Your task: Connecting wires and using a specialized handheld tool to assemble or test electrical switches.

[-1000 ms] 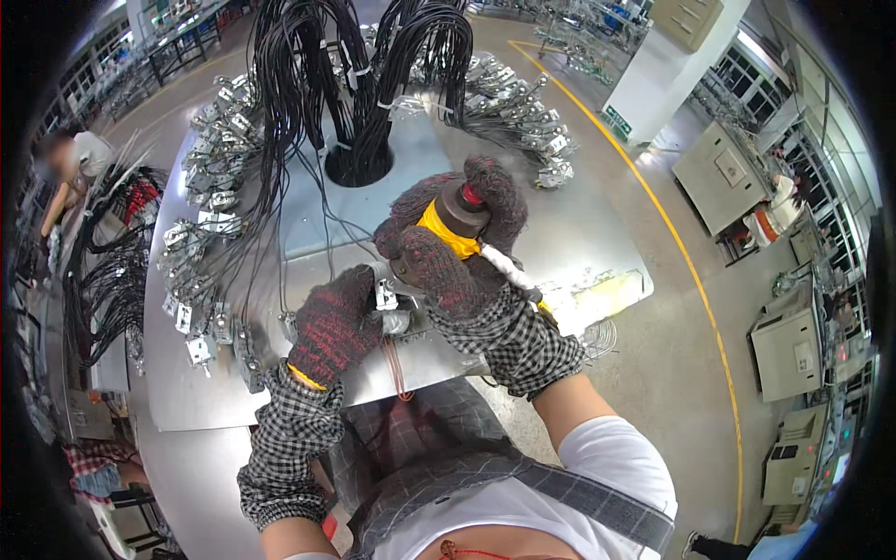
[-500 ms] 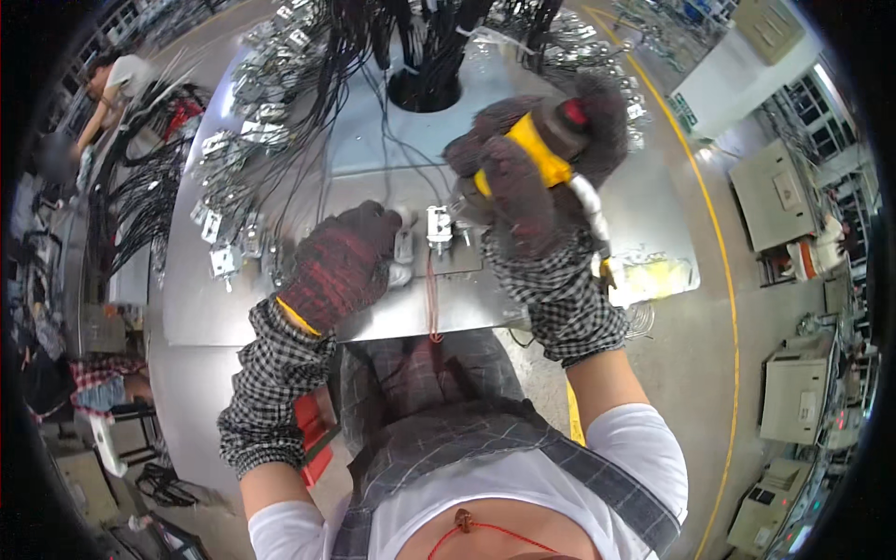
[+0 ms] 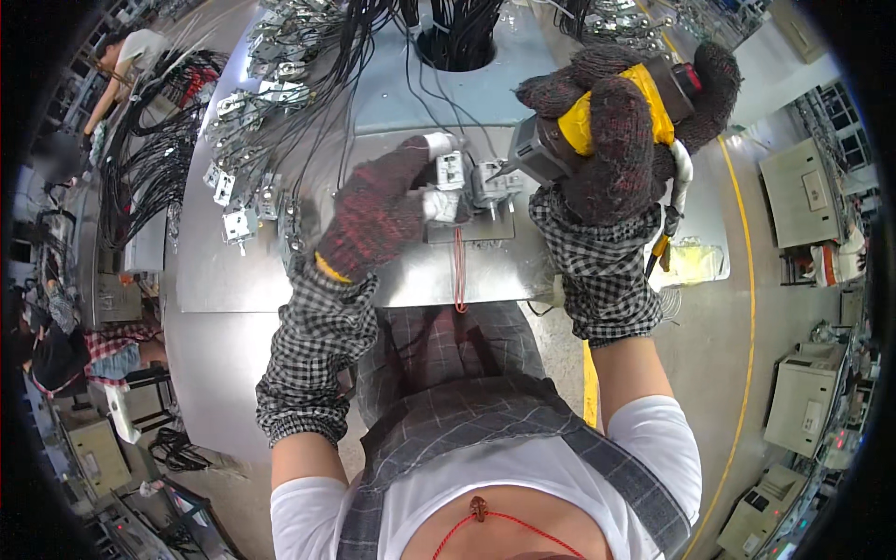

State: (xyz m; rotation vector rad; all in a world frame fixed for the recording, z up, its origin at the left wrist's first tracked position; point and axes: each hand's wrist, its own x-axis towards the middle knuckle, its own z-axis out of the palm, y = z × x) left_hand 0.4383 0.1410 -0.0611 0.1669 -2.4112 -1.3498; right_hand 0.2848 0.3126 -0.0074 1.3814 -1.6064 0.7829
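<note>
As hands flank it, metal block, at left fingertips

Can't really read any lettering here tbh, the little pale label-like patch on the beige cabinet at right is way too tiny.

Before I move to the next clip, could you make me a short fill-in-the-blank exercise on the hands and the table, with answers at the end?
1. The right hand grips a power tool wrapped in ____ tape.
2. The left hand, pinching a metal fitting, wears a knitted ____.
3. The cables bunched at the far side of the table are ____ in colour.
4. The sleeve covers on both forearms have a black-and-white ____ pattern.

Missing words: yellow; glove; black; checkered.
</note>
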